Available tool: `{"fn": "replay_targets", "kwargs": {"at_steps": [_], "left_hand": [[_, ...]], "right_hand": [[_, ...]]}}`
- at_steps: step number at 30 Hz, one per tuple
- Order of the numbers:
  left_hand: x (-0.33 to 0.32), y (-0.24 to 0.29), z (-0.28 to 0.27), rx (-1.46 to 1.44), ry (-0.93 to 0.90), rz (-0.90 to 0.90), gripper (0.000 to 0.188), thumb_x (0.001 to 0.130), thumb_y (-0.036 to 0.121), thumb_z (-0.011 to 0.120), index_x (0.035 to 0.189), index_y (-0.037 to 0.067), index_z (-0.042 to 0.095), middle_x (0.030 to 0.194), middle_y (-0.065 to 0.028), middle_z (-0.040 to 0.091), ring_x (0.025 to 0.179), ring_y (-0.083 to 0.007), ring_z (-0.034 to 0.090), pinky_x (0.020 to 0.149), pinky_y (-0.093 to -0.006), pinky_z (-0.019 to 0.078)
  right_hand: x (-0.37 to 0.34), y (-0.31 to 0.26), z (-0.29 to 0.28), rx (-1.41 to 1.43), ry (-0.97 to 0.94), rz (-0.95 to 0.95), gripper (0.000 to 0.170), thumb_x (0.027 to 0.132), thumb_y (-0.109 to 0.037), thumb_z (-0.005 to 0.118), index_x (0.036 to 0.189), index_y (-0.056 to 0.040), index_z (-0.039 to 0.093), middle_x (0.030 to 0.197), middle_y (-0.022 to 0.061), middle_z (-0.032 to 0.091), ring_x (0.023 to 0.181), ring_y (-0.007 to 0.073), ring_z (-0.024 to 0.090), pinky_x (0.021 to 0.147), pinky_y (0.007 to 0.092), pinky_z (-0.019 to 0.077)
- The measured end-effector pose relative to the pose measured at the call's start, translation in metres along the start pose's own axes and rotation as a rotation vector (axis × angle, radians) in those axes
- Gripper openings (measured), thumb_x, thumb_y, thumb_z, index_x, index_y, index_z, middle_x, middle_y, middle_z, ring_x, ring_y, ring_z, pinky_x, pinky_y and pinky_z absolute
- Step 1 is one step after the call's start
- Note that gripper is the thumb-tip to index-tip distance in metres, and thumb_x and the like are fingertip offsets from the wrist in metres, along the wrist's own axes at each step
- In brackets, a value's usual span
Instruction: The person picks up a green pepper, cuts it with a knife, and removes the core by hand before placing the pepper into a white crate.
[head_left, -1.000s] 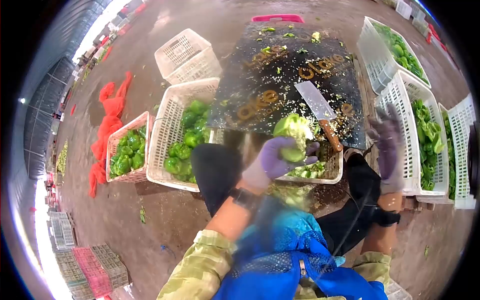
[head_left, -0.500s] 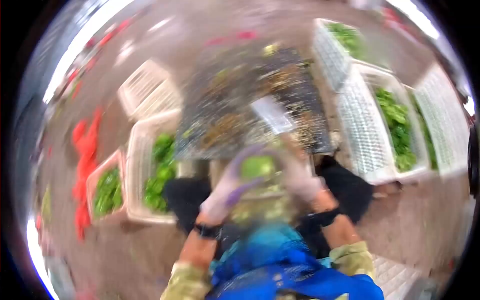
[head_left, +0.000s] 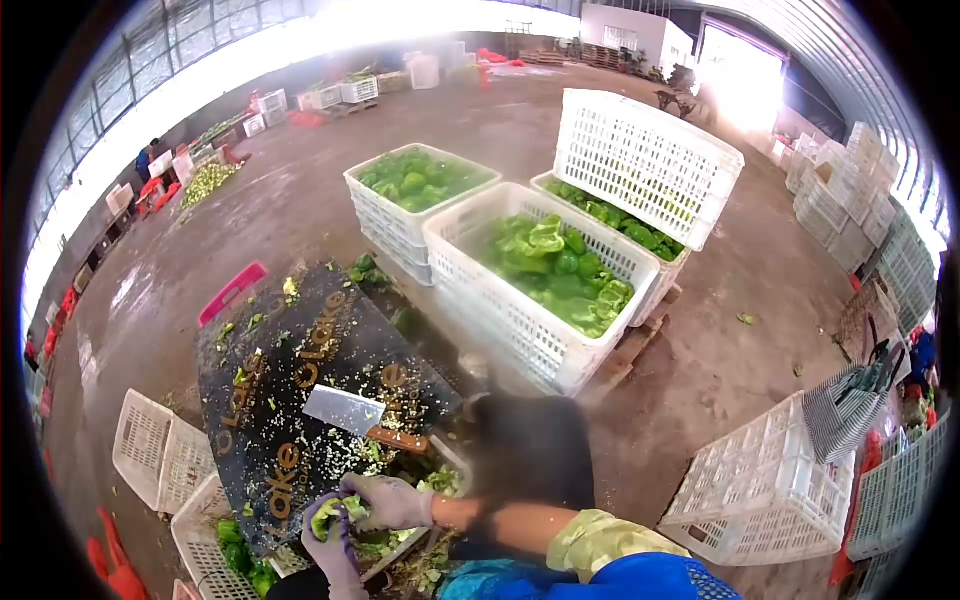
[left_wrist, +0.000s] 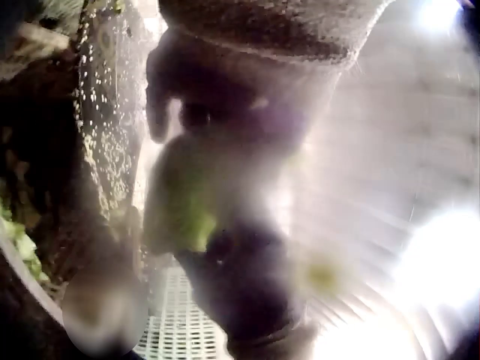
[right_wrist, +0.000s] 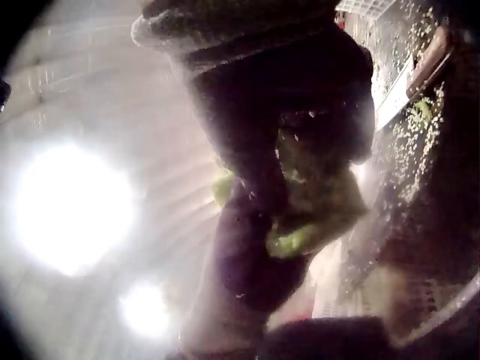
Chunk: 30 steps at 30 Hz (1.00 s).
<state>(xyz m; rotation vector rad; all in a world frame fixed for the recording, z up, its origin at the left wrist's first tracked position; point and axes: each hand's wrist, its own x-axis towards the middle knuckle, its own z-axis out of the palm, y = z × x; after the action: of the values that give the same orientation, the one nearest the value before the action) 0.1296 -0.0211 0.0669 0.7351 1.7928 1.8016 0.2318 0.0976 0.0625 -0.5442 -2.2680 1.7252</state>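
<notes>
In the head view both gloved hands meet at the near edge of a black board. My left hand grips a cut green bell pepper from below. My right hand holds the same pepper from the other side, its fingers at the cut opening. The wrist views show the pepper between the two gloves, dim and blurred; part of it is hidden by the fingers. A cleaver with a wooden handle lies on the board among scattered pale seeds.
Below the board stands a crate with pepper scraps. Left of it, a white crate holds whole peppers. Across the board, another white crate holds cut peppers, beside stacked crates. An upturned crate sits to the right.
The right hand, apart and spread at first, has come to the pepper in the left hand. The head view has swung right and up. The cleaver still lies on the board.
</notes>
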Motion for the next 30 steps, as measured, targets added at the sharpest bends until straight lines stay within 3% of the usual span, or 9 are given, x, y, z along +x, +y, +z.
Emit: {"fn": "replay_targets", "kwargs": {"at_steps": [7, 10, 11, 12, 13, 15, 18, 22, 30], "left_hand": [[0.001, -0.002, 0.009, -0.151, 0.000, -0.069, 0.018, 0.081, 0.000, 0.065, 0.099, 0.000, 0.064, 0.093, -0.0056, 0.064, 0.082, -0.0138, 0.060, 0.073, -0.0268, 0.0496], [0.000, -0.013, 0.006, -0.069, 0.036, -0.211, 0.024, 0.087, 0.013, 0.063, 0.108, 0.003, 0.059, 0.097, -0.0045, 0.061, 0.083, -0.0108, 0.058, 0.071, -0.0249, 0.0475], [-0.002, -0.018, 0.005, -0.296, 0.018, -0.170, 0.024, 0.087, 0.012, 0.063, 0.108, 0.002, 0.059, 0.102, -0.0053, 0.062, 0.086, -0.0122, 0.059, 0.075, -0.0263, 0.0463], [0.001, -0.021, 0.005, 0.249, -0.046, 0.212, 0.025, 0.086, 0.009, 0.063, 0.109, 0.000, 0.058, 0.102, -0.0062, 0.063, 0.089, -0.0158, 0.059, 0.079, -0.0278, 0.0451], [0.002, -0.016, 0.018, -0.417, 0.164, -0.340, 0.027, 0.085, 0.010, 0.064, 0.109, 0.000, 0.057, 0.096, -0.0064, 0.062, 0.087, -0.0196, 0.060, 0.076, -0.0292, 0.0463], [0.001, -0.030, 0.005, -0.374, -0.015, -0.080, 0.023, 0.087, 0.017, 0.063, 0.106, 0.003, 0.058, 0.091, -0.0029, 0.061, 0.083, -0.0139, 0.058, 0.069, -0.0273, 0.0471], [0.004, 0.001, 0.000, -0.498, 0.063, -0.376, 0.021, 0.092, 0.024, 0.056, 0.103, 0.006, 0.059, 0.091, -0.0008, 0.061, 0.079, -0.0084, 0.056, 0.065, -0.0227, 0.0452], [0.002, -0.007, -0.014, -0.591, 0.209, -0.352, 0.024, 0.092, 0.012, 0.050, 0.115, 0.005, 0.056, 0.100, -0.0038, 0.061, 0.087, -0.0128, 0.059, 0.077, -0.0215, 0.0476], [-0.008, -0.001, -0.012, -0.579, -0.375, -0.321, 0.079, 0.071, -0.011, 0.057, 0.142, 0.009, 0.028, 0.130, -0.0079, 0.042, 0.111, -0.0184, 0.050, 0.081, -0.0289, 0.0521]], "right_hand": [[-0.006, 0.012, -0.002, -0.019, -0.004, -0.033, 0.059, 0.074, -0.025, 0.072, 0.125, -0.0072, 0.048, 0.114, 0.0173, 0.058, 0.106, 0.0316, 0.056, 0.095, 0.0416, 0.0429], [-0.005, 0.021, 0.004, 0.070, 0.088, -0.144, 0.055, 0.071, -0.021, 0.076, 0.119, -0.0047, 0.055, 0.108, 0.0130, 0.061, 0.097, 0.0218, 0.058, 0.086, 0.0335, 0.0465], [-0.005, 0.017, 0.002, -0.041, 0.090, -0.176, 0.055, 0.070, -0.020, 0.077, 0.119, -0.0041, 0.055, 0.102, 0.0094, 0.060, 0.088, 0.0160, 0.055, 0.079, 0.0294, 0.0458], [-0.009, 0.000, -0.004, 0.084, 0.032, -0.130, 0.054, 0.070, -0.016, 0.077, 0.118, -0.0047, 0.055, 0.096, 0.0037, 0.058, 0.082, 0.0102, 0.050, 0.073, 0.0259, 0.0439], [-0.007, 0.024, 0.003, 0.305, 0.012, -0.117, 0.050, 0.070, -0.011, 0.077, 0.115, -0.0044, 0.056, 0.095, -0.0003, 0.057, 0.080, 0.0066, 0.046, 0.071, 0.0227, 0.0417], [-0.010, 0.024, 0.006, 0.233, -0.019, -0.073, 0.046, 0.069, -0.006, 0.078, 0.108, -0.0031, 0.054, 0.095, 0.0007, 0.056, 0.082, 0.0076, 0.049, 0.071, 0.0237, 0.0433], [-0.009, 0.025, 0.005, 0.471, 0.035, -0.008, 0.049, 0.069, -0.002, 0.078, 0.109, -0.0038, 0.051, 0.096, 0.0046, 0.057, 0.086, 0.0116, 0.055, 0.074, 0.0250, 0.0475], [-0.005, 0.009, -0.004, 0.942, 0.126, 0.062, 0.048, 0.074, -0.001, 0.073, 0.115, -0.0026, 0.048, 0.101, 0.0062, 0.058, 0.091, 0.0160, 0.059, 0.079, 0.0269, 0.0495], [0.003, 0.006, -0.005, 0.564, 0.130, 0.136, 0.043, 0.081, -0.008, 0.067, 0.118, -0.0037, 0.045, 0.104, 0.0076, 0.056, 0.094, 0.0137, 0.055, 0.078, 0.0270, 0.0480]]}}
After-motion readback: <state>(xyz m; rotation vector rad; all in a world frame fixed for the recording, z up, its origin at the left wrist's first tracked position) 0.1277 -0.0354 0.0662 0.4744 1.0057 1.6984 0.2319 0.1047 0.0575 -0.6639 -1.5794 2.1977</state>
